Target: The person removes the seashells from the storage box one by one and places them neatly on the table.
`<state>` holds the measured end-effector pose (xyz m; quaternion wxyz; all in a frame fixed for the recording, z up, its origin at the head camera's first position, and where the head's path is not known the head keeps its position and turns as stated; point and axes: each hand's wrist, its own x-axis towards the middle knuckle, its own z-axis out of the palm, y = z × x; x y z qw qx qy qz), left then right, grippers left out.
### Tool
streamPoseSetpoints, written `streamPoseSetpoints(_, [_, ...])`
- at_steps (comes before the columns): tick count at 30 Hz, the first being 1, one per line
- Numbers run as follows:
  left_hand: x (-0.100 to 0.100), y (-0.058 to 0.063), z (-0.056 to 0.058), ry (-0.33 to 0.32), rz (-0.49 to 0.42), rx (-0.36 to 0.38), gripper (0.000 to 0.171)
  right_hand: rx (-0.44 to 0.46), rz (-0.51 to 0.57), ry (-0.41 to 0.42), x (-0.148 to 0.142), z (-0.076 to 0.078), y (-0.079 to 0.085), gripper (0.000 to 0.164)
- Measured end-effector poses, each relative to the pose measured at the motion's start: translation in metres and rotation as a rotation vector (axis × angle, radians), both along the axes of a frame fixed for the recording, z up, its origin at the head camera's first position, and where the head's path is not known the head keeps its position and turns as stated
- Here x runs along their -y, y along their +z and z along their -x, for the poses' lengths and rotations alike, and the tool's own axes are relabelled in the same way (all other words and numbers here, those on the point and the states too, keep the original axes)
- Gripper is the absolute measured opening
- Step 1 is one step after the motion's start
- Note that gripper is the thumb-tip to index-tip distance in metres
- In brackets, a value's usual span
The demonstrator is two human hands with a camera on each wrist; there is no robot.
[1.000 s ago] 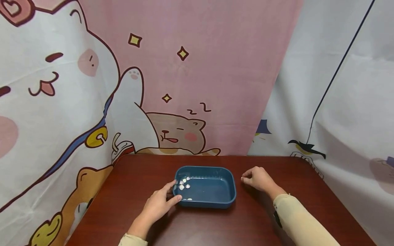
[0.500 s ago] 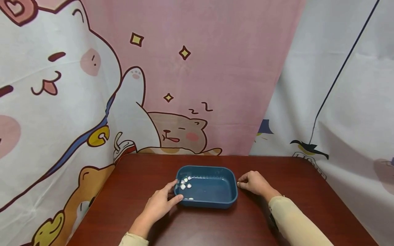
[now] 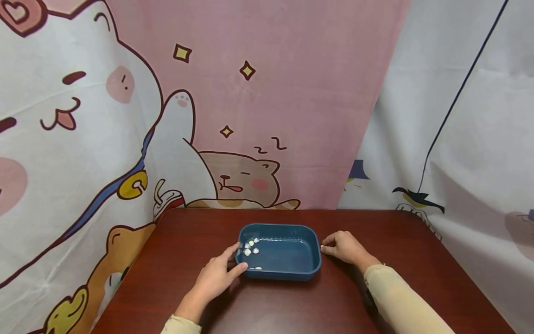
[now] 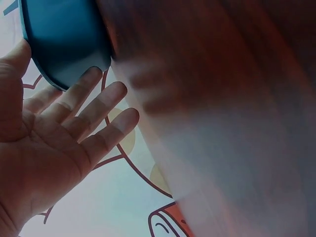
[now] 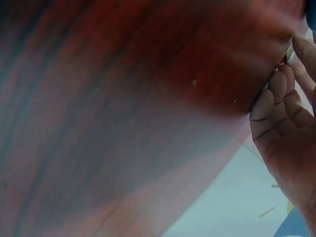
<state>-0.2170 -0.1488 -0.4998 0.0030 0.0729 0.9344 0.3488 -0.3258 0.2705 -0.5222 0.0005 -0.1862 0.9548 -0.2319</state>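
Observation:
A blue rectangular tray (image 3: 283, 260) sits on the table, with several small white pieces (image 3: 248, 252) at its left end; their kind is too small to tell. My left hand (image 3: 214, 277) rests against that left end, thumb at the near corner and fingers along the side. In the left wrist view its fingers (image 4: 111, 98) look nearly straight. Just outside the tray's right end, my right hand (image 3: 347, 247) is low at the table. A small whitish piece (image 5: 290, 53) shows between its thumb and forefinger in the right wrist view, partly hidden.
The dark red-brown table (image 3: 271, 306) runs back to a pink and white cloth (image 3: 300, 106) printed with cartoon animals. A dark cord-like line (image 3: 463, 93) slants across the cloth on the right.
My right hand has come left from farther out on the table to beside the tray's right end, then stayed there. The left hand and tray have hardly moved.

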Motion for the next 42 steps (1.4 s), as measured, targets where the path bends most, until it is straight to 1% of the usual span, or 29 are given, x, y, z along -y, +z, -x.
streamPoseSetpoints(3, [-0.001, 0.000, 0.000, -0.004, 0.009, -0.006, 0.072, 0.025, 0.002, -0.016, -0.002, 0.001, 0.002, 0.024])
streamPoseSetpoints(6, [-0.003, 0.001, 0.000, -0.010, 0.013, -0.006, 0.075, 0.050, 0.036, -0.052, -0.006, 0.003, 0.008, 0.028])
streamPoseSetpoints(9, [-0.003, 0.003, 0.000, -0.020, 0.023, -0.008, 0.078, 0.051, 0.094, -0.083, -0.007, 0.004, 0.020, 0.033])
streamPoseSetpoints(11, [-0.002, 0.004, 0.000, -0.026, 0.028, -0.010, 0.080, 0.046, 0.149, -0.103, -0.003, 0.005, 0.035, 0.036])
streamPoseSetpoints(14, [0.000, 0.007, 0.002, -0.043, 0.026, -0.019, 0.082, 0.062, 0.254, -0.132, 0.014, 0.004, 0.063, 0.039])
streamPoseSetpoints(16, [0.001, 0.008, 0.003, -0.055, 0.017, -0.014, 0.083, 0.077, 0.320, -0.122, 0.034, 0.002, 0.080, 0.039])
streamPoseSetpoints(18, [0.002, 0.010, 0.005, -0.075, 0.010, -0.008, 0.083, 0.090, 0.350, -0.082, 0.058, -0.002, 0.090, 0.036])
streamPoseSetpoints(20, [0.003, 0.010, 0.006, -0.090, 0.010, 0.010, 0.083, 0.097, 0.323, -0.013, 0.086, -0.006, 0.093, 0.032])
streamPoseSetpoints(22, [0.003, 0.009, 0.007, -0.105, -0.003, 0.027, 0.083, 0.109, 0.278, 0.075, 0.114, -0.009, 0.089, 0.029])
streamPoseSetpoints(24, [0.002, 0.007, 0.007, -0.121, -0.021, 0.042, 0.083, 0.122, 0.210, 0.153, 0.140, -0.011, 0.080, 0.030])
streamPoseSetpoints(26, [0.000, 0.006, 0.007, -0.132, -0.043, 0.058, 0.085, 0.135, 0.141, 0.193, 0.162, -0.013, 0.068, 0.031])
streamPoseSetpoints(27, [-0.001, 0.006, 0.006, -0.141, -0.052, 0.061, 0.085, 0.141, 0.111, 0.200, 0.171, -0.013, 0.061, 0.033])
streamPoseSetpoints(30, [0.001, 0.007, 0.006, -0.152, -0.059, 0.065, 0.088, 0.124, 0.007, 0.193, 0.195, -0.011, 0.044, 0.035])
streamPoseSetpoints(33, [-0.001, 0.005, 0.008, -0.169, -0.065, 0.062, 0.088, 0.082, -0.080, 0.176, 0.203, -0.010, 0.033, 0.033])
streamPoseSetpoints(35, [-0.001, 0.004, 0.009, -0.169, -0.064, 0.066, 0.087, 0.060, -0.112, 0.174, 0.207, -0.010, 0.030, 0.030])
streamPoseSetpoints(42, [0.001, 0.005, 0.008, -0.147, -0.058, 0.060, 0.087, 0.039, -0.164, 0.134, 0.222, -0.007, 0.024, 0.023])
